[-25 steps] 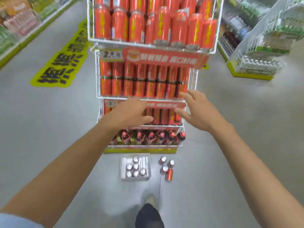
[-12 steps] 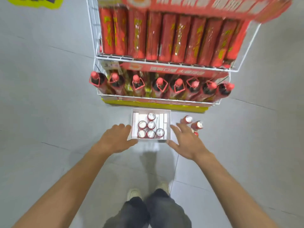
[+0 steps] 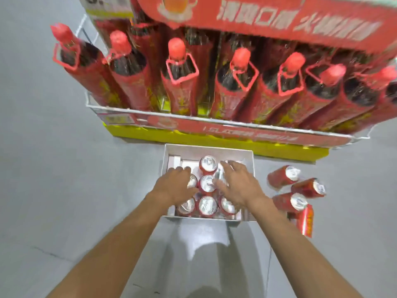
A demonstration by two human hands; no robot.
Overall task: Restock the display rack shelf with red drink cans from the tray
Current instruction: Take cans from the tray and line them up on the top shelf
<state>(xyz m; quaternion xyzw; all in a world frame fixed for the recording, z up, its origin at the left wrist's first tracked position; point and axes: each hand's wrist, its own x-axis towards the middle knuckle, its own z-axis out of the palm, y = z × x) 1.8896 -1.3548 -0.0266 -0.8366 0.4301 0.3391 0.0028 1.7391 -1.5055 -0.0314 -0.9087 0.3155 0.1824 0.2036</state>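
The white tray sat on the grey floor, its far edge just in front of the yellow base of the display rack. Red drink cans stood upright in it with their silver tops showing: three in a row along the near edge, one in the middle and one behind that, towards the far edge. Another can showed partly from under the left hand.

Both hands were palm down over the tray. The left hand lay over the cans by the left edge, fingers loosely spread and reaching towards the far left corner, gripping nothing that could be seen. The right hand hovered over the right half with its fingers spread wide and its thumb beside the middle can. Whether it touched a can could not be told.

On the floor just off the tray's right edge were four loose cans, three standing and one lying on its side nearest the person.

The rack's bottom shelf held a row of dark bottles with red caps behind a wire rail. A blurred red banner ran across above them.
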